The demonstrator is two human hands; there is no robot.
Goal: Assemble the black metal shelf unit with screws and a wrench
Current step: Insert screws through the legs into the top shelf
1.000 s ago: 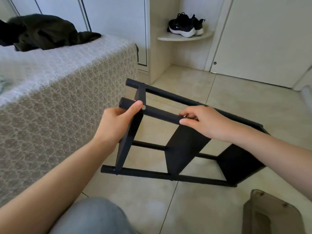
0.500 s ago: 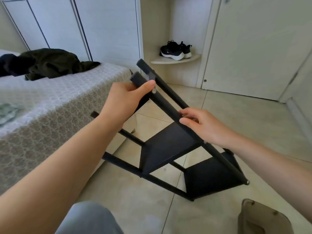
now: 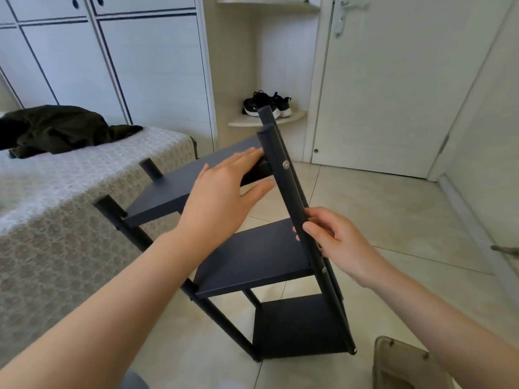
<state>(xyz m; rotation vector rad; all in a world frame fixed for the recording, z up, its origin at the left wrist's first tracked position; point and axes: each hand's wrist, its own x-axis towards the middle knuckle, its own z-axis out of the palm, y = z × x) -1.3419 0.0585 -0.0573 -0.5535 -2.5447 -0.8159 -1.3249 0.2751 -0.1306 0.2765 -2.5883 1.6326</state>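
Observation:
The black metal shelf unit (image 3: 252, 259) stands nearly upright on the tiled floor, leaning slightly, with three flat shelves between four round posts. A silver screw head (image 3: 285, 164) shows on the near right post. My left hand (image 3: 222, 195) lies over the right end of the top shelf, fingers straight on top and thumb below the edge. My right hand (image 3: 334, 242) grips the near right post at mid height, fingers curled round it. No wrench is in view.
A bed (image 3: 56, 206) with a patterned cover stands close on the left, dark clothing (image 3: 56, 130) on it. White wardrobe doors stand behind. A corner shelf holds black sneakers (image 3: 264, 103). A closed door (image 3: 393, 80) is at right. A tan object (image 3: 404, 363) lies on the floor, bottom right.
The shelf unit has swung from lying on its side up to nearly standing. My left hand let go of the post end and now lies on the top shelf. My right hand keeps its post.

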